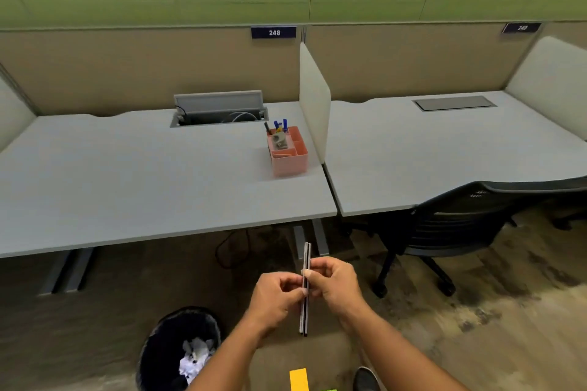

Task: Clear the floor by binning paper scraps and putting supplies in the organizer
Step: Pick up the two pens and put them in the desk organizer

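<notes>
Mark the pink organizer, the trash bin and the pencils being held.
pink organizer (290,165): head view, on its front wall.
trash bin (152,346): head view, on its left rim.
pencils (306,252): head view, on the upper ends above the fingers.

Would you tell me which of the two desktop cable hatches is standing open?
The hatch on the left desk, below sign 248, is open with its lid raised and cables showing; the right desk's hatch lies shut and flat.
</notes>
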The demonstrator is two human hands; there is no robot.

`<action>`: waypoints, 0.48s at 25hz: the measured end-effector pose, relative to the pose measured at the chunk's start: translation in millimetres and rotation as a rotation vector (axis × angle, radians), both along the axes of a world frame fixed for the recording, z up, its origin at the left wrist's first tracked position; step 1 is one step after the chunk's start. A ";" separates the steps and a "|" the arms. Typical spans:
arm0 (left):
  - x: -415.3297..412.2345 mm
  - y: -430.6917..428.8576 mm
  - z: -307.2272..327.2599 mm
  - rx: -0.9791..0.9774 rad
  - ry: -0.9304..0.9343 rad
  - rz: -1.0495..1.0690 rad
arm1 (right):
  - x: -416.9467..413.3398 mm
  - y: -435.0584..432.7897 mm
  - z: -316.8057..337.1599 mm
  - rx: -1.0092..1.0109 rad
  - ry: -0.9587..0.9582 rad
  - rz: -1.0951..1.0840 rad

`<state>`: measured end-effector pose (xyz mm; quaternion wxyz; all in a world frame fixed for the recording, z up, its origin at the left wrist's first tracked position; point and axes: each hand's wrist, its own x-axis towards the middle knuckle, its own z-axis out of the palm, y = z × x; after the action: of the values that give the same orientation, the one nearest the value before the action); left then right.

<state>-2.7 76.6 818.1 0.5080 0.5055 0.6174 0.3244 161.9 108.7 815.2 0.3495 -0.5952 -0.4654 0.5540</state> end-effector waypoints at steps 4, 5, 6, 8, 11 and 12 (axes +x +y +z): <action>5.6 50.0 13.6 0.022 0.020 -0.037 | 3.7 48.3 16.9 0.026 0.035 0.021; 8.4 65.1 15.4 0.018 0.017 -0.039 | 5.1 64.5 18.7 0.028 0.034 0.029; 10.8 82.6 16.5 0.013 0.008 -0.034 | 6.8 84.2 19.5 0.032 0.025 0.039; 16.1 124.7 17.0 -0.007 -0.018 0.002 | 11.7 130.6 16.2 0.033 0.017 0.062; 23.0 193.4 14.9 -0.048 -0.049 0.088 | 14.0 206.5 14.0 0.065 0.004 0.112; 24.4 216.3 15.8 -0.066 -0.049 0.126 | 13.4 231.6 15.2 0.081 -0.004 0.133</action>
<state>21.7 293.0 833.9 0.5178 0.4406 0.6458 0.3473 175.2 340.2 830.4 0.3350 -0.5495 -0.5265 0.5556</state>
